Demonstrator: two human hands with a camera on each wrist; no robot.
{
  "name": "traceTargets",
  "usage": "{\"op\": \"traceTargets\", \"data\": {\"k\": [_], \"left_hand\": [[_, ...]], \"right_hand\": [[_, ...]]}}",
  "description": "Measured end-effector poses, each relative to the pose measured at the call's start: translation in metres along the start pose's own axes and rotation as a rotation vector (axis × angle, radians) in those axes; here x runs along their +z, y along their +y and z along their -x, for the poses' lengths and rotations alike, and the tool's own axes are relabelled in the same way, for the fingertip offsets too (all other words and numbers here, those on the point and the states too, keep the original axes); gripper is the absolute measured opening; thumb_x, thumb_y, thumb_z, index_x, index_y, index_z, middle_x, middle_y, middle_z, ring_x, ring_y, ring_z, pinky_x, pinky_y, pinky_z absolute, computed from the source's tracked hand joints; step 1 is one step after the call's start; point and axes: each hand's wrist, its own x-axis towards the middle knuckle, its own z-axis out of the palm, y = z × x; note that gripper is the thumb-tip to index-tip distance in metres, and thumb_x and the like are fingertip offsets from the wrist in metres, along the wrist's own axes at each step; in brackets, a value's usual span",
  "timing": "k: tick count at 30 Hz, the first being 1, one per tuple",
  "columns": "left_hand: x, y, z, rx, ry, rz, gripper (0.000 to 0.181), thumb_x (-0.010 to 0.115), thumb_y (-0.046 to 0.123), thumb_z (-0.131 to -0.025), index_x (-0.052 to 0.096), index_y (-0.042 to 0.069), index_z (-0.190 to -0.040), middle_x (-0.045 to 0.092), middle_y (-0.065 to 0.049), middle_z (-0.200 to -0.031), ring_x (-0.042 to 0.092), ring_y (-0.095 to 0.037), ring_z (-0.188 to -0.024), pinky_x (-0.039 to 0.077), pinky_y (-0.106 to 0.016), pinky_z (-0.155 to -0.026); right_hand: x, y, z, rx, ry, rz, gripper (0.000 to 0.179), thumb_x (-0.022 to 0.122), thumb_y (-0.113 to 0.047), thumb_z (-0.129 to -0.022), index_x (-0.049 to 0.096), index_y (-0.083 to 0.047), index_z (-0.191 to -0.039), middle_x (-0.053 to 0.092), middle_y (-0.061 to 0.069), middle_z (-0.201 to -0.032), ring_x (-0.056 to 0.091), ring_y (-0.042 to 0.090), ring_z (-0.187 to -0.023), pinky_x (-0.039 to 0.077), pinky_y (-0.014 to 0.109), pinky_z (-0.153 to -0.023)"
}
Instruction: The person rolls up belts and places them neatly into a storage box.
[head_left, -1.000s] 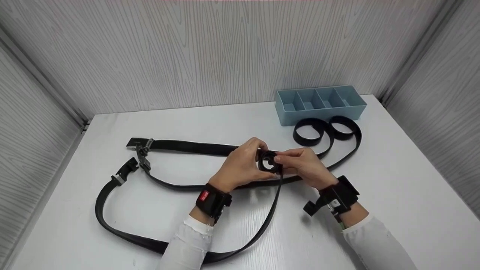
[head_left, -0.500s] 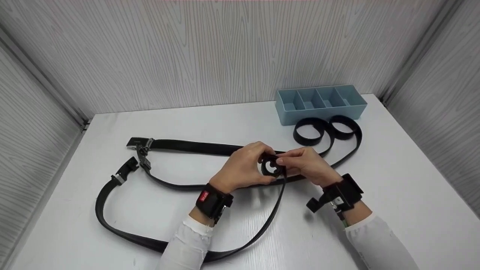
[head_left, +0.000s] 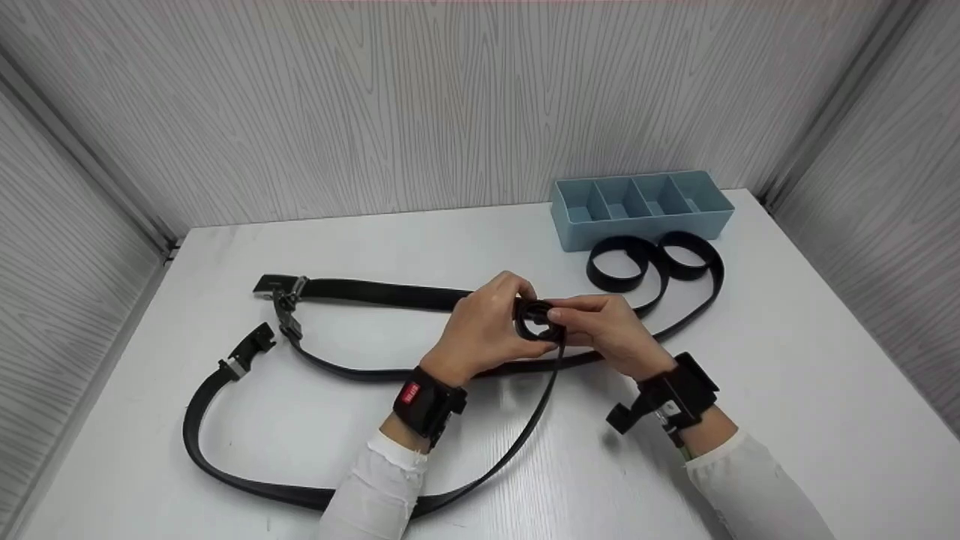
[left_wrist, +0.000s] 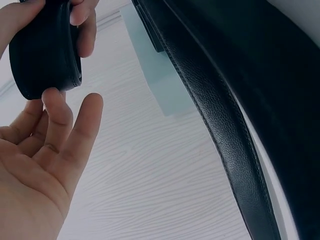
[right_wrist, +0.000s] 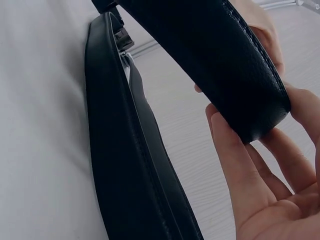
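Note:
Between both hands, above the middle of the table, is the rolled end of a black leather belt [head_left: 523, 324]. My left hand [head_left: 484, 330] curls its thumb and fingers round the left side of this coil [left_wrist: 42, 55]. On the other side, my right hand [head_left: 606, 330] pinches the coil with thumb and fingers. From the roll the belt strap [head_left: 517, 442] hangs down and loops left over the table, passing under the left sleeve. Its buckle [head_left: 251, 351] lies at the left. In the right wrist view the fingers hold the edges of the strap [right_wrist: 235, 75].
Two more black belts lie behind the hands; one strap [head_left: 382, 294] runs straight from its buckle [head_left: 289, 289]. Their far ends form loose coils [head_left: 615, 281] at the right. A blue four-slot box [head_left: 645, 225] stands behind those coils, near the back wall.
The hands and the coil shift slightly right and down, then back left and up. The held belt's buckle end has slid a little down and left on the table.

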Motion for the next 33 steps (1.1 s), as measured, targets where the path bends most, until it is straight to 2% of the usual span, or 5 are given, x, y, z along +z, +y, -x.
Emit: {"op": "traceTargets", "data": {"k": [5,10,18,22,33], "left_hand": [[-0.001,-0.002,-0.001,0.004,-0.071,0.064,0.063,0.096,0.04,-0.07,0.061,0.012,-0.114,0.062,0.003,-0.108,0.06,-0.012,-0.094,0.053,-0.031,-0.082],[-0.002,-0.003,-0.001,0.057,-0.133,0.138,0.058,0.095,0.034,-0.073,0.064,0.014,-0.118,0.063,0.004,-0.114,0.062,-0.01,-0.105,0.051,-0.028,-0.093],[-0.001,-0.003,-0.001,0.076,-0.191,0.137,0.056,0.093,0.029,-0.076,0.068,0.015,-0.124,0.066,0.005,-0.12,0.062,-0.01,-0.111,0.05,-0.029,-0.098],[0.0,-0.002,-0.001,0.062,-0.181,0.109,0.054,0.092,0.03,-0.076,0.069,0.014,-0.122,0.067,0.004,-0.117,0.064,-0.01,-0.108,0.051,-0.029,-0.096],[0.0,-0.004,-0.001,0.037,-0.043,-0.035,0.055,0.092,0.039,-0.072,0.064,0.011,-0.11,0.062,0.001,-0.102,0.059,-0.013,-0.091,0.054,-0.032,-0.077]], "right_hand": [[-0.004,-0.001,0.0,-0.001,-0.014,0.039,0.019,0.073,-0.005,-0.096,0.078,-0.003,-0.113,0.078,0.011,-0.106,0.077,0.022,-0.09,0.062,0.036,-0.083],[-0.011,-0.003,-0.001,0.024,-0.05,0.085,0.018,0.072,-0.006,-0.096,0.079,-0.003,-0.113,0.078,0.009,-0.102,0.077,0.019,-0.085,0.062,0.036,-0.081],[-0.02,-0.001,-0.002,0.079,-0.09,0.119,0.019,0.073,-0.007,-0.096,0.079,-0.003,-0.114,0.077,0.01,-0.107,0.077,0.021,-0.085,0.062,0.039,-0.082],[-0.019,0.001,-0.002,0.08,-0.086,0.102,0.02,0.073,-0.008,-0.097,0.079,-0.004,-0.115,0.077,0.01,-0.107,0.077,0.021,-0.086,0.062,0.037,-0.082],[-0.008,0.003,-0.002,0.05,-0.028,-0.001,0.024,0.073,-0.007,-0.096,0.075,0.0,-0.119,0.076,0.012,-0.115,0.076,0.024,-0.099,0.06,0.035,-0.087]]}}
